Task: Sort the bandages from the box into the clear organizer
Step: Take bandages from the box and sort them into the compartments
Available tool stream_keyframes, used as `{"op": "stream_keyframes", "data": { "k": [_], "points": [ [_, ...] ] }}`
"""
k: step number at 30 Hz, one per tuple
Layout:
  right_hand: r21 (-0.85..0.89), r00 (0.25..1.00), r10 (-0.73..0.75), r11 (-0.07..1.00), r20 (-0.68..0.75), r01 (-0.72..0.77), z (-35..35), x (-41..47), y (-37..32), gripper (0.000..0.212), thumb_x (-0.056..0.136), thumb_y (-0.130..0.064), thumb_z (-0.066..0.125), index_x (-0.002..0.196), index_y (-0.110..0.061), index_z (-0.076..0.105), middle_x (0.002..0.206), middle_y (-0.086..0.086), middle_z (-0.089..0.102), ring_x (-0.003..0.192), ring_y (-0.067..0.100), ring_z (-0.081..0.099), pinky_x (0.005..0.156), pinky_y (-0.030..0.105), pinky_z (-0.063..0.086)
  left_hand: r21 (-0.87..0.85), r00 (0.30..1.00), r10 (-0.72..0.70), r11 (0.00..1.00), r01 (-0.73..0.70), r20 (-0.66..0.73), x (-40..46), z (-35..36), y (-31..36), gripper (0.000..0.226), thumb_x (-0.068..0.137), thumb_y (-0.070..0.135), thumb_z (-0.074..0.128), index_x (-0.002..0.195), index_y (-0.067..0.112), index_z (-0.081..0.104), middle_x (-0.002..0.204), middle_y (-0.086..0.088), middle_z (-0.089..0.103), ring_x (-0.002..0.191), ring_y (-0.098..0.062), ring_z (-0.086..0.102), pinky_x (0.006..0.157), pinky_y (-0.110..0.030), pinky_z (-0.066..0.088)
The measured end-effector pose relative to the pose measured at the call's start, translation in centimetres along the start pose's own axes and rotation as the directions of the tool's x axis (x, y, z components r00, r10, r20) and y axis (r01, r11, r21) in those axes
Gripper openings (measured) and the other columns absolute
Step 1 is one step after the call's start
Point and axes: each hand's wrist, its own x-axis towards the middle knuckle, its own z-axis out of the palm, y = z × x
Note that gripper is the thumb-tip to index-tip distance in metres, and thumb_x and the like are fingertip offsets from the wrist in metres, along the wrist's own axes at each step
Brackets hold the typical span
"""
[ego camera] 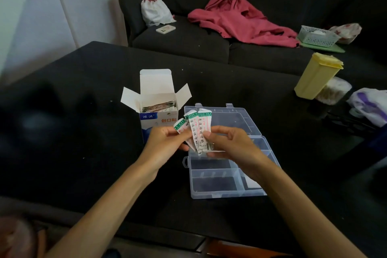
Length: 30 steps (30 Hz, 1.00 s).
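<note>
Both hands hold a fanned bunch of wrapped bandages, white with green tops and red print, above the far end of the clear organizer. My left hand pinches the bunch from the left. My right hand pinches it from the right with thumb and fingers. The organizer lies open on the black table, its lid flat behind it and its compartments divided by clear walls. To the left stands the white and blue bandage box, flaps open, with more bandages inside.
A yellow lidded container and a clear jar stand at the table's right, beside a white and purple bag. Behind the table is a dark sofa with a pink garment, a white bag, a phone and a basket.
</note>
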Motion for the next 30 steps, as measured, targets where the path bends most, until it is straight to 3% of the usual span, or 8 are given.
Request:
{"op": "stream_keyframes", "data": {
  "k": [5,9,11,13,18,21,25,30],
  "points": [
    [-0.272,0.957,-0.283,0.928,-0.065,0.256,-0.5,-0.1,0.3,0.023,0.087,-0.018,0.062,0.110,-0.016,0.066,0.092,-0.007,0.072,0.074,0.005,0.069,0.059,0.015,0.053,-0.028,0.981,-0.173,0.984,0.176,0.092,0.5,-0.3,0.4,0.035,0.095,0.048,0.040,0.100,0.024,0.064,0.096,0.002,0.068,0.083,-0.009,0.060,0.063,-0.022,0.041],
    [-0.822,0.525,-0.831,0.160,0.186,0.546,-2.3,-0.3,0.7,0.029,0.088,-0.028,0.054,0.111,-0.015,0.068,0.096,0.000,0.072,0.081,0.009,0.067,0.071,0.018,0.055,-0.089,0.924,-0.300,0.941,0.328,0.236,0.8,-1.3,0.8,0.074,0.085,0.071,0.019,0.106,0.018,0.065,0.103,-0.004,0.071,0.089,-0.017,0.067,0.062,-0.028,0.046],
    [-0.836,0.451,-0.816,-0.069,0.361,0.544,-2.3,-0.4,1.2,0.026,0.086,-0.022,0.058,0.108,-0.015,0.070,0.094,0.004,0.073,0.082,0.017,0.069,0.070,0.027,0.058,-0.107,0.914,-0.309,0.932,0.346,0.262,1.0,-1.4,1.0,0.073,0.081,0.073,0.026,0.106,0.016,0.065,0.102,-0.007,0.072,0.088,-0.020,0.067,0.061,-0.028,0.047],
    [-0.836,0.485,-0.766,-0.123,0.422,0.534,-1.8,-0.3,1.7,0.026,0.082,-0.017,0.069,0.108,-0.018,0.070,0.097,0.002,0.072,0.083,0.017,0.068,0.065,0.030,0.058,-0.137,0.932,-0.278,0.940,0.314,0.233,0.8,-1.4,1.1,0.054,0.082,0.059,0.047,0.107,0.014,0.064,0.097,-0.007,0.072,0.085,-0.018,0.069,0.058,-0.027,0.052],
    [-0.830,0.569,-0.726,-0.004,0.387,0.558,-1.9,-0.7,2.1,0.021,0.080,-0.024,0.071,0.101,-0.023,0.073,0.101,-0.005,0.068,0.090,0.011,0.062,0.067,0.022,0.054,0.027,0.959,-0.166,0.986,0.165,0.228,0.9,-1.0,-0.1,0.029,0.091,0.017,0.058,0.119,0.011,0.060,0.108,-0.003,0.066,0.096,-0.015,0.065,0.072,-0.026,0.058],
    [-0.759,0.774,-0.576,0.372,0.263,0.535,-2.4,-1.5,1.8,0.030,0.081,-0.047,0.062,0.111,-0.041,0.062,0.122,-0.028,0.048,0.117,-0.006,0.040,0.091,0.013,0.035,0.129,0.967,-0.015,0.992,-0.018,0.254,0.9,-0.7,-0.5,0.030,0.092,0.018,0.056,0.122,0.017,0.058,0.105,0.003,0.067,0.092,-0.009,0.065,0.066,-0.019,0.056],
    [-0.481,0.966,-0.254,0.842,0.045,0.244,-2.8,-1.2,1.6,0.039,0.091,-0.050,0.042,0.129,-0.044,0.043,0.126,-0.024,0.043,0.102,-0.007,0.046,0.074,0.007,0.042,0.299,0.928,0.231,0.900,-0.318,0.292,1.0,-0.2,-1.3,0.026,0.093,0.023,0.055,0.119,0.022,0.061,0.102,0.012,0.066,0.095,-0.003,0.064,0.071,-0.019,0.055],
    [-0.498,0.982,-0.179,0.848,0.053,0.181,-3.5,-1.0,1.5,0.026,0.089,-0.019,0.058,0.114,-0.024,0.062,0.103,-0.012,0.060,0.086,0.002,0.062,0.067,0.013,0.054,0.414,0.887,0.327,0.794,-0.445,0.325,1.2,0.4,-2.2,0.020,0.092,0.031,0.057,0.110,0.030,0.063,0.093,0.014,0.067,0.088,0.000,0.063,0.073,-0.032,0.057]
  ]
}}
